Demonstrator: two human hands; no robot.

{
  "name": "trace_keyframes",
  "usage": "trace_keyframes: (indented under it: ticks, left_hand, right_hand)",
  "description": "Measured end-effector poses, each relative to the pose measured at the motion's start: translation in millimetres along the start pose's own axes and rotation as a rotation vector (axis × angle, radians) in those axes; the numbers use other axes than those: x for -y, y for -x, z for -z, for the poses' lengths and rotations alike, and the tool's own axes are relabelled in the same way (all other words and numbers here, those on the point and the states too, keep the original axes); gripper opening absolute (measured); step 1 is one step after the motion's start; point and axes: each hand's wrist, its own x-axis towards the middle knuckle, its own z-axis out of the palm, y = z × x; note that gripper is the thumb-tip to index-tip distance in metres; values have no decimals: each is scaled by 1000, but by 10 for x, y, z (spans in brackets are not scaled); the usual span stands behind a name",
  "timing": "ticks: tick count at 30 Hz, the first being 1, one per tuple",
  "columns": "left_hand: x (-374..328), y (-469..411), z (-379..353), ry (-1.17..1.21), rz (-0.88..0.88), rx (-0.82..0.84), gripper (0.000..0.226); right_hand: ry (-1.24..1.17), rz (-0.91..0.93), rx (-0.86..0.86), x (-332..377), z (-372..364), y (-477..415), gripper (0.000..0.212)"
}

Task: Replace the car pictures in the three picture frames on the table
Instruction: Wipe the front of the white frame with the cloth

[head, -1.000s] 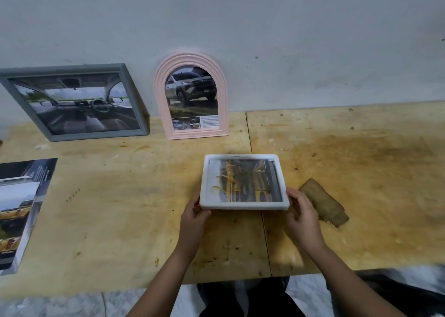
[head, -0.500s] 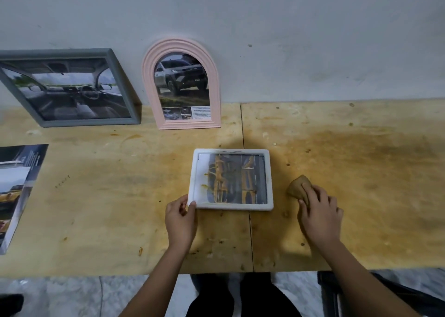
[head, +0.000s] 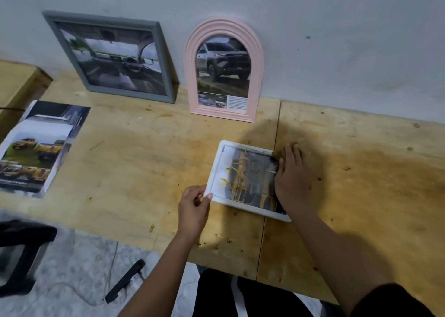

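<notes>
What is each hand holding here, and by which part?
Left hand pinches the white frame at its near left corner. Right hand lies flat over the frame's right edge; anything beneath it is hidden.

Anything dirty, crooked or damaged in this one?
Yes: the white frame, flat on the table, has yellow-orange smears on its front near the left border. The left hand pinches its near corner; the right hand lies flat on its right side.

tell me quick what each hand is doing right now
Left hand: pinching the near left corner of the white frame.
Right hand: open, fingers flat on the frame's right side.
</notes>
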Motion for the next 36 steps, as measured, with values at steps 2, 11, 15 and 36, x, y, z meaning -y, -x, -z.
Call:
trace_keyframes:
  ticks: [2,11,15,36]
  left_hand:
    - [15,-8,4,-4,-10,-6,18]
    - [58,-48,22,27,-2,7,23]
    - [61,-56,20,46,-1,2,23]
    - [122,-69,61,-1,-84,21,25]
  right_hand:
    - [53,6,-24,124,-96,-41,46]
    - [-34,117,116,876,-522,-152,45]
    - [-24,280,243,983,-581,-183,45]
    - [-73,536,747,1117,-272,-75,40]
